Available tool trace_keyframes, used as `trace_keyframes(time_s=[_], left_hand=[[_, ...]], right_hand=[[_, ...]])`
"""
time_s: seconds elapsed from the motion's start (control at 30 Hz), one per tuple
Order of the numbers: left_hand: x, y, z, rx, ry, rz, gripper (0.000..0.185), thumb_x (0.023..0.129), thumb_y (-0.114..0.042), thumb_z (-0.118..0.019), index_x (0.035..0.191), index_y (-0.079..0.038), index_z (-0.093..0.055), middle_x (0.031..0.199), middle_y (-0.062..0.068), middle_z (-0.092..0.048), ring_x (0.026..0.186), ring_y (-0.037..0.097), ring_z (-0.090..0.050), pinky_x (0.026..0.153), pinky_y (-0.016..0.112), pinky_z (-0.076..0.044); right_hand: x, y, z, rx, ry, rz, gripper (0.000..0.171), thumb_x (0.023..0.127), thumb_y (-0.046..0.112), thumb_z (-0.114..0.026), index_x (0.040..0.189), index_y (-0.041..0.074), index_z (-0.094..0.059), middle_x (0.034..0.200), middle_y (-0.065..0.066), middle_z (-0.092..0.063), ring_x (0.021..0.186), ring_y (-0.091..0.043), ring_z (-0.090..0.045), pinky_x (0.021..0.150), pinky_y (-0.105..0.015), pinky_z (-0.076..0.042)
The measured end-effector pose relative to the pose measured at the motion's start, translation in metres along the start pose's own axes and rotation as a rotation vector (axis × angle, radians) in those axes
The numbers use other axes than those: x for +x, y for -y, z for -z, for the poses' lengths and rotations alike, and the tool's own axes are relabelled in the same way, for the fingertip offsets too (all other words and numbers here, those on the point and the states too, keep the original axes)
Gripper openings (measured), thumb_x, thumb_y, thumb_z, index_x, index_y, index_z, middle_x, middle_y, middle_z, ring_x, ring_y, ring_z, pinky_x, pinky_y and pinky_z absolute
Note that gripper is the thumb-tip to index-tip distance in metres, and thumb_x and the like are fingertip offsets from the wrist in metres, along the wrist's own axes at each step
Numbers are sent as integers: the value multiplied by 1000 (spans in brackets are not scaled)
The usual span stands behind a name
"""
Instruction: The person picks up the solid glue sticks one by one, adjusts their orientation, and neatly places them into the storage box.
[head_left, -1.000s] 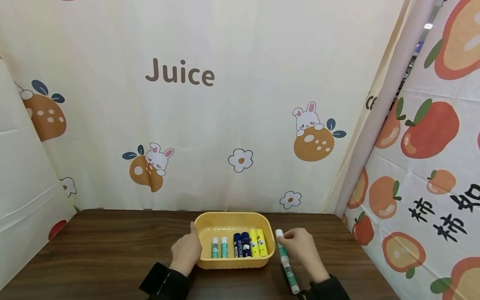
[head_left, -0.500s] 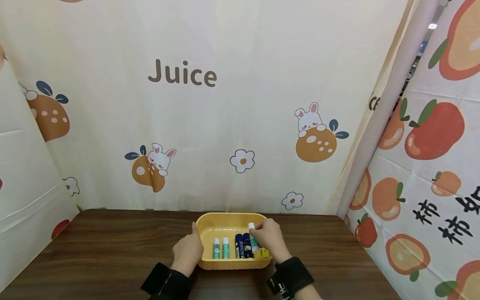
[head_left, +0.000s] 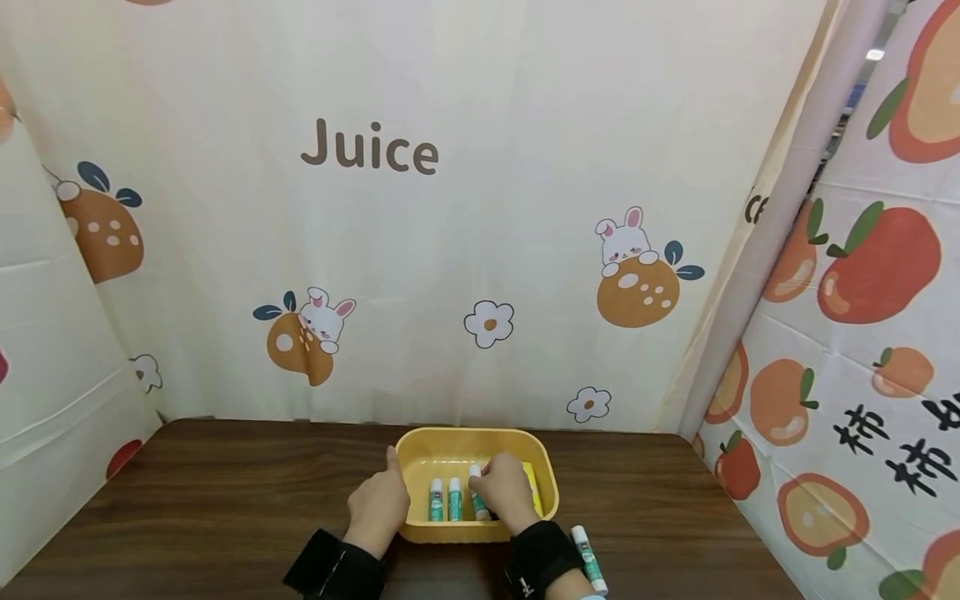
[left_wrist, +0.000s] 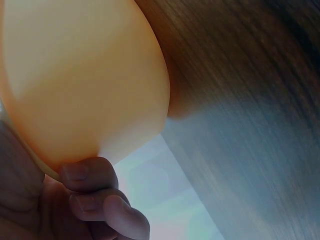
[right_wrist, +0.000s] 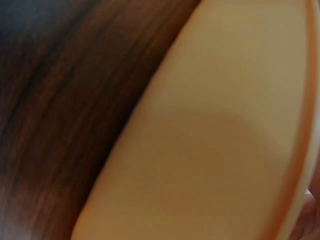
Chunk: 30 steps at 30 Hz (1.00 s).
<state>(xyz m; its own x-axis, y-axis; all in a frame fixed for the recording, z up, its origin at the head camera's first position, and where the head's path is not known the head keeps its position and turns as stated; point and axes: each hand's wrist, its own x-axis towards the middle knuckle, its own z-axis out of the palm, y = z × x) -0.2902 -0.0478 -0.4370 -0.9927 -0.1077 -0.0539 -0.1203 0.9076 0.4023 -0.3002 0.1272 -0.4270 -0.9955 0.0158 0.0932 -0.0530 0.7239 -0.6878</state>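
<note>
My left hand (head_left: 377,506) grips the left rim of a yellow plastic basket (head_left: 450,533); in the left wrist view its fingers (left_wrist: 92,175) curl under the rim. Inside the basket my right hand (head_left: 508,490) pinches a teal glue stick (head_left: 478,504) by its white cap end. Left of it, two similar teal glue sticks (head_left: 454,500) lie side by side against the front wall. A yellow glue stick (head_left: 533,483) shows at the basket's right end. The dark blue sticks are mostly hidden by the right hand. Only the outer basket wall (right_wrist: 210,130) fills most of the right wrist view.
One more teal glue stick (head_left: 588,560) lies on the brown wooden table (head_left: 225,517), just right of the right wrist strap (head_left: 543,552). A printed white curtain (head_left: 390,267) hangs behind the table's back edge, with further curtains at both sides.
The right hand has brought a teal glue stick from the table's right side over into the basket, then leftward beside the two teal ones. The left hand stays at the rim.
</note>
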Motion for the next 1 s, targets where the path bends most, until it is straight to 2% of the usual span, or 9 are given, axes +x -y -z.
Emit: trace_keyframes(time_s=[0.3,0.47,0.57,0.7,0.77,0.87,0.93,1.0], left_hand=[[-1,-2,2,-2,-18,-20,54,95,-7,-43,145,5,-26,59,8,-49,54,19,-47,50,33,-38],[-2,-2,2,-2,-21,-17,54,94,-6,-44,144,5,-27,60,8,-51,55,20,-49,51,34,-40],[-3,-2,2,2,-14,-10,55,94,-6,-44,144,5,-27,61,9,-51,56,20,-49,51,35,-41],[-4,-4,2,4,3,1,55,94,-7,-44,145,5,-26,62,9,-51,56,20,-49,52,35,-41],[-4,-4,3,5,6,2,55,94,-8,-44,145,5,-25,62,9,-51,56,20,-49,52,35,-41],[-3,-3,3,8,0,-1,55,95,-8,-43,145,5,-25,62,9,-50,56,20,-49,51,35,-41],[-2,-2,3,9,-4,-5,55,95,-8,-43,145,5,-25,62,9,-50,56,20,-49,51,35,-40],[-1,-2,2,9,-8,-9,55,94,-8,-43,145,5,-26,62,9,-50,56,20,-49,51,35,-40]], right_hand=[[-2,3,-9,-50,-3,-19,49,75,7,-67,45,18,-31,44,9,-21,39,-8,-24,40,-22,-19],[-3,1,-13,-55,2,9,50,75,4,-66,45,19,-29,44,9,-20,39,-8,-23,41,-23,-19],[-7,2,-11,-71,-27,33,50,75,4,-64,45,19,-27,44,10,-19,38,-7,-22,41,-22,-18],[-12,3,5,-103,-73,55,46,78,10,-63,44,17,-32,44,10,-21,39,-7,-22,42,-22,-18],[-14,1,18,-123,-86,52,36,80,13,-64,49,12,-46,47,8,-35,42,-8,-31,43,-23,-24],[-17,-7,41,-167,-119,11,17,80,18,-66,68,6,-67,63,1,-59,54,-10,-49,49,-25,-38],[-20,-16,58,-186,-142,-22,17,81,19,-66,81,3,-72,78,-6,-68,65,-14,-58,56,-29,-46],[-25,-28,74,-192,-158,-65,18,81,18,-66,85,2,-72,82,-9,-70,70,-17,-62,59,-32,-49]])
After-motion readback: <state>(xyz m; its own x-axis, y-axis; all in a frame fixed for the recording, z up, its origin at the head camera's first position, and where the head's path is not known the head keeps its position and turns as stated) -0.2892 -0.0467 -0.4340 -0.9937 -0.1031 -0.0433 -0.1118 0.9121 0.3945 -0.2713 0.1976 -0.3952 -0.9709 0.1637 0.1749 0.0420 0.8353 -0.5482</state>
